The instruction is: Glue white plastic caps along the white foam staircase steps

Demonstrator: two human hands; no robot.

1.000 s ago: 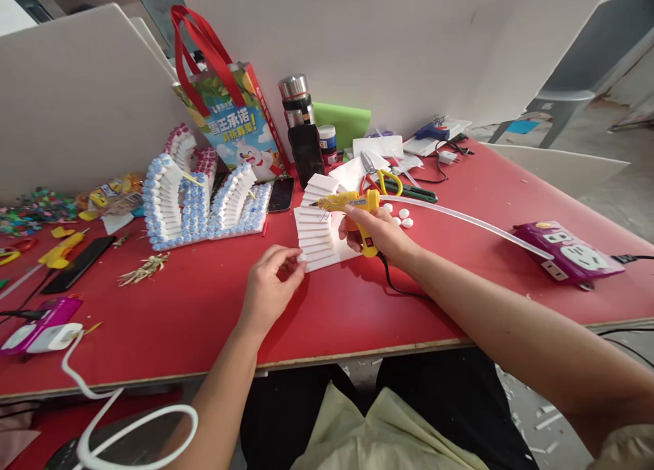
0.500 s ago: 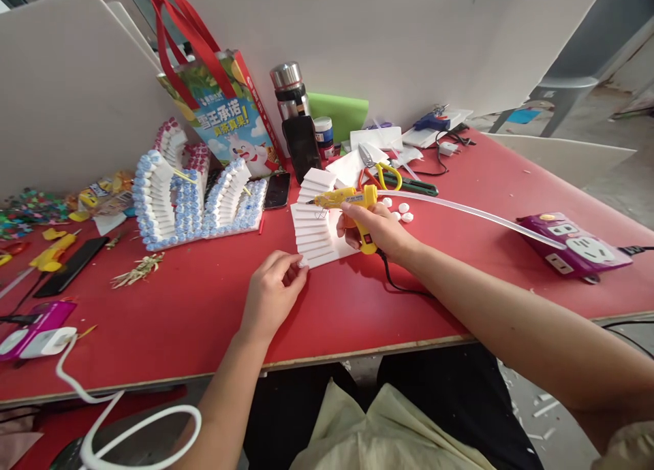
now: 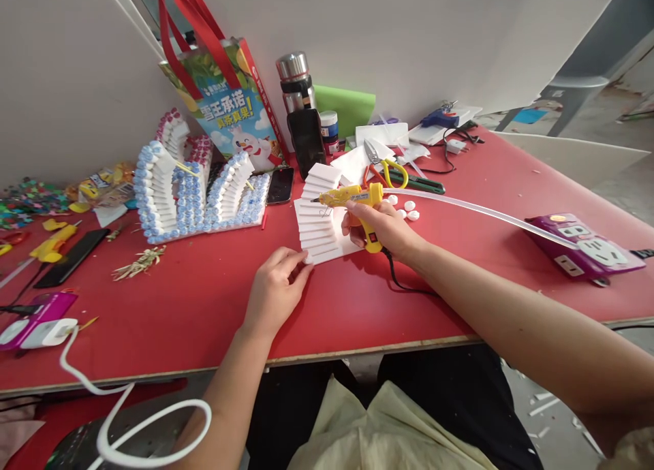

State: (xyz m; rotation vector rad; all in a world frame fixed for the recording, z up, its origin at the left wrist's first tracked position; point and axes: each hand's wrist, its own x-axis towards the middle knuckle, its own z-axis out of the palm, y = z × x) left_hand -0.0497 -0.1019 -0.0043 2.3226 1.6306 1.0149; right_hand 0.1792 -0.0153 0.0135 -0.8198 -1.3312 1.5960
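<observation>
My right hand (image 3: 381, 225) is wrapped round a yellow hot glue gun (image 3: 370, 235), with a long clear glue stick (image 3: 480, 206) trailing from its back. The nozzle points left, over the upper steps of a white foam staircase (image 3: 317, 238) fanned out on a white base. Thin strands of glue hang near the nozzle. At the staircase's near left corner, my left hand (image 3: 278, 286) has its thumb and fingertips pinched together. A bit of white shows at those fingertips; whether it is a loose piece or the foam's corner I cannot tell. Several small white pieces (image 3: 410, 206) lie right of the gun.
Left stands a foam model (image 3: 191, 204) edged in blue and white pieces, before a printed bag (image 3: 235, 116). Behind the staircase are a phone (image 3: 305, 143), a flask (image 3: 293, 68) and yellow-handled scissors (image 3: 394, 174). Power strips (image 3: 572, 242) and cables lie at both sides.
The whole view has shifted slightly, with things appearing a little to the right and higher. Both hands keep nearly the same places against the staircase; the glue gun is still over its upper steps.
</observation>
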